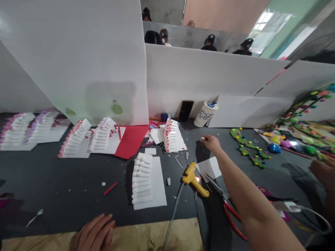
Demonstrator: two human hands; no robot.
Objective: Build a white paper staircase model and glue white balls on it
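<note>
My right hand [210, 143] reaches out over the dark table with its fingers pinched together. A small white spot shows at the fingertips; whether it is a held piece or a nail, I cannot tell. My left hand [95, 233] rests near the front edge, fingers stretched out, a bit of red by one fingertip. Between them lies a white card [159, 184] with a row of cotton swabs [141, 186]. A yellow glue gun [193, 177] and red-handled scissors [230, 205] lie beside my right forearm, near a loose white paper piece [210, 168].
Swab cards with pink tips [170, 136] and red card [133, 141] stand farther back. A phone [186, 111] and white cup [205, 114] are against the white partition [209, 76]. Green pom-pom decorations [248, 146] lie right, near another person's hand [323, 172]. A red stick [110, 188] lies left.
</note>
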